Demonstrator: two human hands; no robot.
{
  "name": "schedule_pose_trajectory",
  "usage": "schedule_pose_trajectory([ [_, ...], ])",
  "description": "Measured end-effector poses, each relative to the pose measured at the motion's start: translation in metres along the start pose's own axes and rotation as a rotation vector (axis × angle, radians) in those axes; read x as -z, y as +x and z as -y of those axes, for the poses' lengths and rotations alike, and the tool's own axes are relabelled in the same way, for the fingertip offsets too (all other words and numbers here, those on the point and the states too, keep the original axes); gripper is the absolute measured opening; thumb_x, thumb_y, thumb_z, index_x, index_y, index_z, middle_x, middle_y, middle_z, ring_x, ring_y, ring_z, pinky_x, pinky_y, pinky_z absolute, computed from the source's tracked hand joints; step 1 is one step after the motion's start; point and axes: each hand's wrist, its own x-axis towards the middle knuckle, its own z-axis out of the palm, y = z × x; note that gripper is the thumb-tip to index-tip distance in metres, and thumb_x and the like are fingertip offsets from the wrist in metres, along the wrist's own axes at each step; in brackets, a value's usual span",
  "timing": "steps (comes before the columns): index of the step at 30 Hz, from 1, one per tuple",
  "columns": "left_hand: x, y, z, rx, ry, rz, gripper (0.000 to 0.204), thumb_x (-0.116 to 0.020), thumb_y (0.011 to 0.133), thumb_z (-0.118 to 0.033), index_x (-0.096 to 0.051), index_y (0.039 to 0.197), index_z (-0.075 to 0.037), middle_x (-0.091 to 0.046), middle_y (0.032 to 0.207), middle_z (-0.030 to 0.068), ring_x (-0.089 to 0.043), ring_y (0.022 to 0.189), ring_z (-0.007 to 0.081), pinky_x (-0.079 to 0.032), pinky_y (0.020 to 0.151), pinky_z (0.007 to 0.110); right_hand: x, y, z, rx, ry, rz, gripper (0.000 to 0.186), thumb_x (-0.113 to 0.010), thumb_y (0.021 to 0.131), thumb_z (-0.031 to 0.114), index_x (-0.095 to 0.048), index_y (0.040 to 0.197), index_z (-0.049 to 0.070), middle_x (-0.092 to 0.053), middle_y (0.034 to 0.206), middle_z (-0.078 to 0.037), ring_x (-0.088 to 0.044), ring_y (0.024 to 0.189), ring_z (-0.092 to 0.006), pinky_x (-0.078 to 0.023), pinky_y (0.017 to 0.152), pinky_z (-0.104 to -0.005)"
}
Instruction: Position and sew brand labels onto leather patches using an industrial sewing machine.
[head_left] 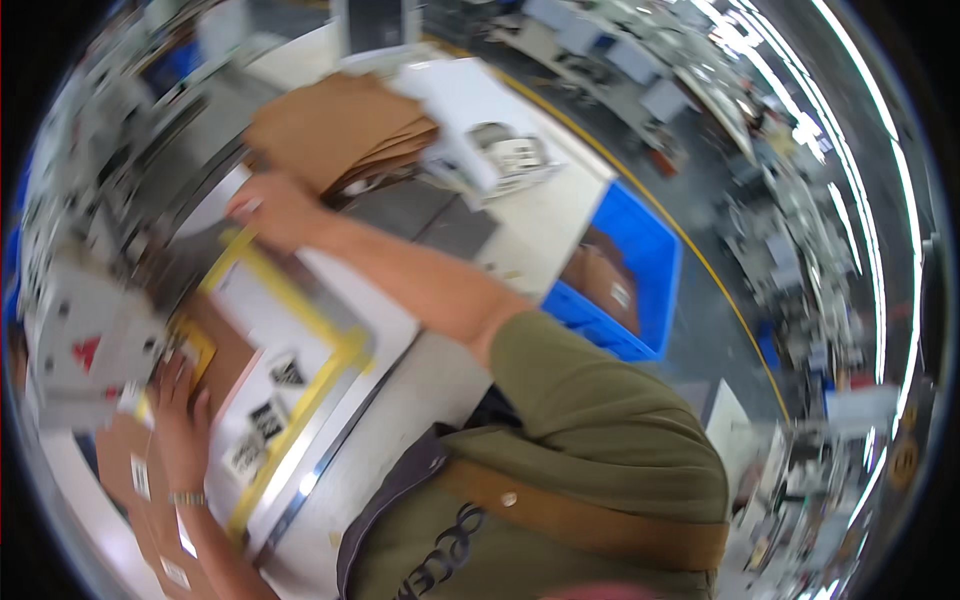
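Note:
My left hand [182, 410] lies with its fingers stretched out over brown sheet pieces [125, 455], beside the pale sewing machine head [90, 345]. A yellow part [197, 350] sits just beyond its fingertips. My right arm reaches across to the far side, where my right hand [275, 210] is curled closed near the far corner of a yellow-taped template [335, 350]. Blur hides what its fingers hold, if anything. Next to that hand rises a stack of brown sheets [335, 125]. A flat brown piece [222, 345] lies between the template and the machine.
Black-and-white printed labels [268, 418] lie on the template. White papers [455, 110] rest beyond the stack. A blue bin [640, 270] with brown pieces stands right of the table. A yellow line [700, 255] runs along the floor; other workbenches [620, 65] stand farther off.

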Motion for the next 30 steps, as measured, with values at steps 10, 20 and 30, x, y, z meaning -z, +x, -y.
schedule_pose_trajectory([
  [10, 0.0, -0.008, 0.011, -0.095, 0.051, -0.006, 0.047, -0.062, 0.103, -0.008, -0.061, 0.15, -0.002, -0.052, 0.163, 0.0134, -0.039, 0.157, 0.0394, -0.022, 0.133, 0.054, -0.004, -0.004, 0.004, 0.02, 0.013, 0.04, 0.018, -0.066, 0.094, 0.014, -0.081, 0.102, 0.006, -0.075, 0.1, -0.015, -0.071, 0.087, -0.0313, -0.056, 0.081, -0.0445],
  [20, -0.004, 0.001, 0.022, 0.039, 0.024, -0.016, 0.047, -0.061, 0.108, -0.016, -0.058, 0.152, -0.003, -0.054, 0.157, 0.0257, -0.05, 0.143, 0.0456, -0.037, 0.121, 0.052, -0.004, -0.01, 0.019, 0.001, 0.005, 0.117, 0.024, -0.061, 0.093, 0.015, -0.082, 0.1, 0.007, -0.078, 0.1, -0.016, -0.072, 0.097, -0.0366, -0.056, 0.087, -0.0487],
  [30, -0.022, -0.03, 0.069, 0.126, 0.046, -0.299, 0.059, -0.07, 0.102, -0.014, -0.05, 0.155, 0.002, -0.051, 0.155, 0.0231, -0.05, 0.142, 0.0447, -0.038, 0.122, 0.049, -0.019, -0.02, 0.028, 0.27, -0.023, 0.274, 0.022, -0.064, 0.097, 0.021, -0.081, 0.108, 0.013, -0.078, 0.109, -0.007, -0.07, 0.107, -0.03, -0.057, 0.09, -0.046],
])
